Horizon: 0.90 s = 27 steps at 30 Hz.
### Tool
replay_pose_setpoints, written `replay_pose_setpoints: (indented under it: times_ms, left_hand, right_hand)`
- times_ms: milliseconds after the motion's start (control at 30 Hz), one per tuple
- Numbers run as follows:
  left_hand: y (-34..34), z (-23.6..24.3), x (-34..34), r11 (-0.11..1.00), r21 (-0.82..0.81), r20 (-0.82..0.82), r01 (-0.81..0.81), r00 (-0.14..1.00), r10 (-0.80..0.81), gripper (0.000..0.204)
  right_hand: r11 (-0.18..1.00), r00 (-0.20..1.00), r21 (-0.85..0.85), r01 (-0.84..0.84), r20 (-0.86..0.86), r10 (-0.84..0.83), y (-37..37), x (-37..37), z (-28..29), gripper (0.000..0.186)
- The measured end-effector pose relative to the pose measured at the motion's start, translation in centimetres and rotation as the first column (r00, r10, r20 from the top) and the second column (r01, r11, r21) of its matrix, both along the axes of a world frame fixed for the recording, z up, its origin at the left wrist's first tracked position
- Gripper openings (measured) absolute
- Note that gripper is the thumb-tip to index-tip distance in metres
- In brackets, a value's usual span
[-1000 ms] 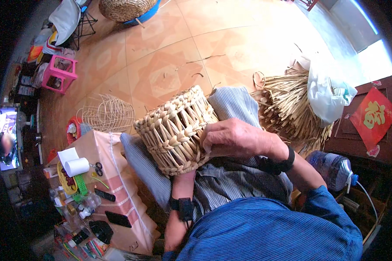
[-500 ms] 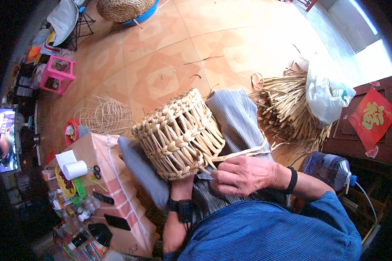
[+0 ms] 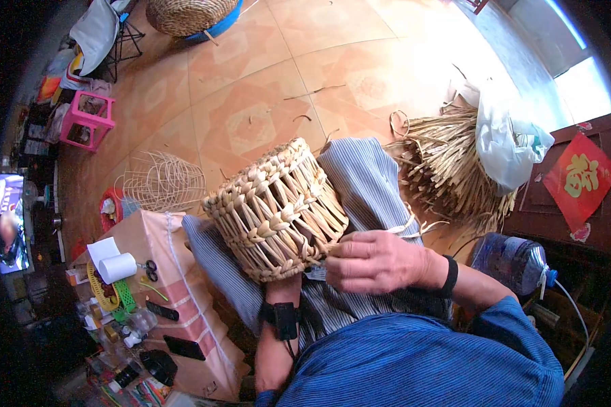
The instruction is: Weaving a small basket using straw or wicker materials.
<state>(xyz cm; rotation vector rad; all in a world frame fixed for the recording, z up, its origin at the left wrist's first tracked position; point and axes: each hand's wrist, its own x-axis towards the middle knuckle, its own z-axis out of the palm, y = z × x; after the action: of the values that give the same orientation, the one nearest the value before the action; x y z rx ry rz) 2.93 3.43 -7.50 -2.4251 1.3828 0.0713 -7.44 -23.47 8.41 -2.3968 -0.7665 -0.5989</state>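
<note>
A woven basket [image 3: 273, 216] of thick, pale plant fibre rests tilted on my lap, with braided bands and open slanting stakes between them. My left hand [image 3: 283, 290] goes up inside it from below; only its wrist shows, and the basket hides the fingers. Against the basket's lower right side, my right hand [image 3: 379, 263] is closed, thumb and fingers pinched on a fibre strand at the weave. Loose strand ends [image 3: 414, 229] stick out beyond that hand, over the striped cloth [image 3: 363, 173] on my lap.
A large bundle of dry stalks [image 3: 448, 152] lies to the right, beside a white plastic bag [image 3: 502, 146]. At left, a cloth-covered table [image 3: 159, 237] carries scissors [image 3: 151, 269], a paper roll [image 3: 116, 266] and a phone [image 3: 183, 346]. A water jug [image 3: 506, 261] stands near my right elbow.
My right hand has moved slightly left and up, closer against the basket's side. The strand that stretched across above it is now mostly covered. The basket has hardly moved.
</note>
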Motion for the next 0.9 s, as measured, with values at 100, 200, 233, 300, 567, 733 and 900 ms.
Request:
replay_pose_setpoints:
  times_ms: [100, 200, 233, 300, 567, 733, 900]
  left_hand:
    - [-0.2, 0.6, 0.4, 0.974, -0.185, -0.199, -0.127, 0.976, 0.090, 0.051]
    - [-0.1, 1.6, 0.4, 0.939, -0.257, -0.360, -0.231, 0.924, 0.128, 0.052]
    - [-0.4, 1.9, 0.5, 0.952, -0.215, -0.337, -0.218, 0.931, 0.137, 0.052]
    - [-0.9, 2.4, 0.7, 0.970, -0.144, -0.298, -0.196, 0.943, 0.146, 0.052]
    - [2.5, -3.8, 0.9, 0.983, -0.173, 0.050, 0.055, 0.998, -0.047, 0.053]
    - [4.2, -5.7, 1.7, 0.976, -0.063, 0.270, 0.208, 0.945, -0.184, 0.052]
    - [2.3, -4.9, 1.7, 0.958, -0.002, 0.439, 0.286, 0.861, -0.256, 0.051]
  right_hand:
    - [0.997, 0.999, -0.073, -0.035, -0.007, 0.034, 0.7, -0.1, 0.0, 0.017]
    - [0.997, 1.000, -0.076, -0.017, 0.005, 0.018, 0.8, -0.2, -0.4, 0.016]
    - [0.998, 1.000, -0.055, -0.002, 0.017, 0.003, 0.8, -0.1, -0.4, 0.016]
    - [0.999, 0.999, -0.014, 0.028, 0.039, -0.028, 0.6, 0.1, -0.4, 0.016]
    - [0.920, 0.948, 0.279, 0.274, -0.241, -0.209, 0.3, -0.1, -0.2, 0.027]
    - [0.878, 0.899, 0.336, 0.339, -0.390, -0.198, 0.5, 1.2, -1.0, 0.025]
    - [0.857, 0.868, 0.358, 0.369, -0.461, -0.181, 0.4, 2.1, -1.6, 0.022]
